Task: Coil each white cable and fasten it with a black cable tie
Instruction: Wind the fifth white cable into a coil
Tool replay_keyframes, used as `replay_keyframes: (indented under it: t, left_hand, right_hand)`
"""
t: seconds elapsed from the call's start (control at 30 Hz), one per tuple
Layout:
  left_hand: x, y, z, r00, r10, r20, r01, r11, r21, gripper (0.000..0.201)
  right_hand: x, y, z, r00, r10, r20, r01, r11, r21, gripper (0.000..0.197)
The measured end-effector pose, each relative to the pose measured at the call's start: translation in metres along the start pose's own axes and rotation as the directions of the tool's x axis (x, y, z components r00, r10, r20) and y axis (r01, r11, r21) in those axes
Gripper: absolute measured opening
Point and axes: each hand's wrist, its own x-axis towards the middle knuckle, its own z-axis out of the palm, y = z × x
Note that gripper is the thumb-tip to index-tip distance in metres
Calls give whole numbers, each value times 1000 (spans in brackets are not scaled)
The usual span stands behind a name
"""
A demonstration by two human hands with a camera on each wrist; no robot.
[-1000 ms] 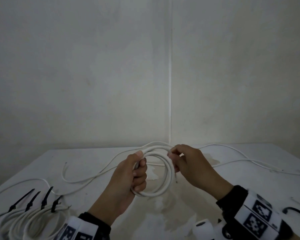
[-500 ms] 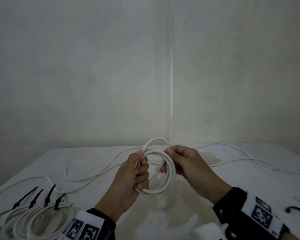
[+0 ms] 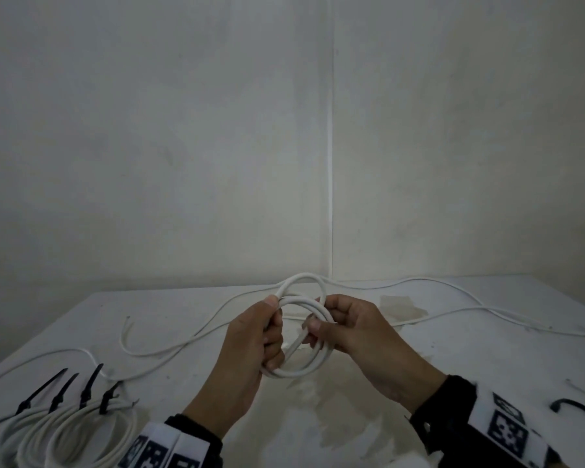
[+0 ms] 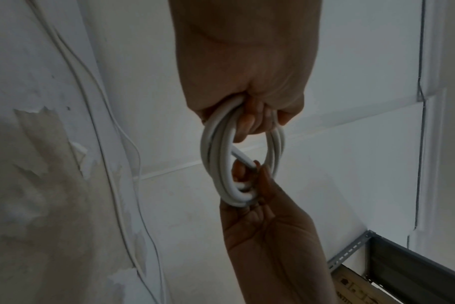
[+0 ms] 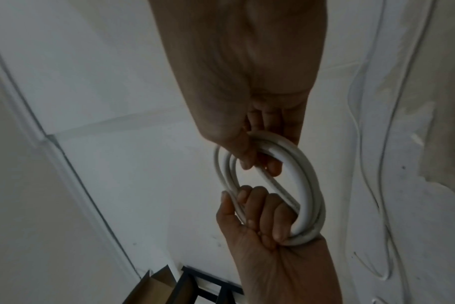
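Note:
A white cable coil (image 3: 313, 364) is held up over the table between both hands. My left hand (image 3: 271, 336) grips its left side, fingers curled round the bundled strands (image 4: 216, 154). My right hand (image 3: 321, 329) holds the right side and pinches the cable's free end (image 3: 294, 346), which crosses slantwise inside the ring (image 5: 281, 191). One extra loop (image 3: 301, 276) sticks up above the hands. The wrist views show the left hand (image 5: 260, 216) and right hand (image 4: 257, 183) facing each other across the coil (image 5: 308, 185).
Several finished coils (image 3: 65, 437), each bound with a black cable tie (image 3: 60, 390), lie at the table's near left. Loose white cables (image 3: 183, 346) trail across the white table (image 3: 487, 373) on both sides. A single black tie (image 3: 578, 408) lies near right.
The right hand has drawn the last stretch of cable into the coil; the free end now crosses inside the ring and a small loop has risen above the hands. The left grip has stayed.

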Motion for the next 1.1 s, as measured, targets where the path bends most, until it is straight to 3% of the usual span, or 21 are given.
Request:
replay_keyframes:
  t: [0.23,0.3,0.37,0.43,0.5,0.67,0.9,1.03,1.1]
  left_hand:
    - [3,1,-2,1000,-8,-10,8,1000,-30,38]
    - [3,1,0,1000,-4,-18,4,1000,-31,38]
    - [0,1,1,1000,27,-1,-27,1000,8,36]
    - [-2,0,3,998,67,18,-69,995,78,34]
    - [-3,-2,4,996,92,18,-93,989,112,33]
    - [-4,-4,9,994,112,4,-112,990,83,36]
    - [-4,3,9,988,151,-44,-149,987,58,35]
    - [2,6,3,982,154,-113,-160,986,-45,34]
    - [2,5,0,982,138,-129,-146,987,-59,34]
  right_hand:
    - [-3,-2,4,977,25,212,-95,941,326,15]
    - [-1,-4,3,979,61,193,-101,973,209,14]
    - [0,-5,2,989,64,135,-64,998,-8,26]
    - [1,-4,2,996,22,85,-2,974,-225,36]
    - [1,-2,3,999,-29,30,38,945,-324,35]
    - [1,-4,1,1000,-5,8,7,977,-215,35]
    - [-1,-8,-1,997,-69,39,79,877,-474,24]
    - [-6,-6,0,999,-12,-43,-11,867,-499,24]
    - [-8,-5,4,999,37,-22,-44,865,-500,28]
